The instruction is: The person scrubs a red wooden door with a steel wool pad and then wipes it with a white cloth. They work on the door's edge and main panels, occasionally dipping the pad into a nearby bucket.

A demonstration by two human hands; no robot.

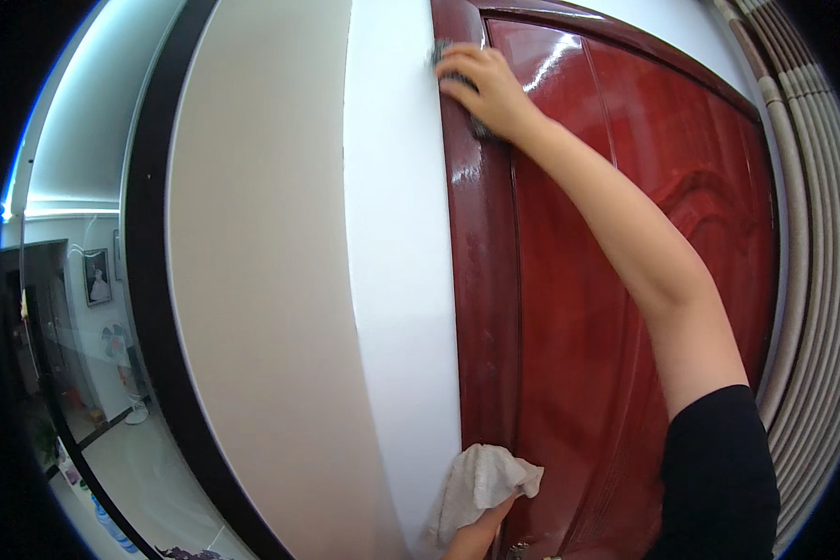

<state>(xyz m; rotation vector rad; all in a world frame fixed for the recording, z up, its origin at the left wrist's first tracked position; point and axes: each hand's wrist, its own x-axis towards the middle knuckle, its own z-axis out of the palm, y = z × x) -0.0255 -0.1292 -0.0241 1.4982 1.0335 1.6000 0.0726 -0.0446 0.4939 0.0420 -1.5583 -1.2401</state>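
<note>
High up, my right hand [491, 87] presses a dark grey cloth or pad [442, 50] against the red-brown wooden door frame [486, 294]. The fingers cover most of it, and motion blur hides its exact kind. My right arm reaches up across the glossy red panelled door [567, 315]. Low in the picture, my left hand [486, 526] holds a crumpled whitish cloth [479, 479] beside the lower part of the frame. The cloth hangs over the left hand and hides most of its fingers.
Left of the frame run a white wall strip [399, 231] and a beige wall panel [266, 231]. A dark-edged glass opening [147, 231] shows a room with a standing fan [117, 343]. Gathered striped curtains [819, 231] hang at right. Metal door hardware [518, 551] shows at the bottom.
</note>
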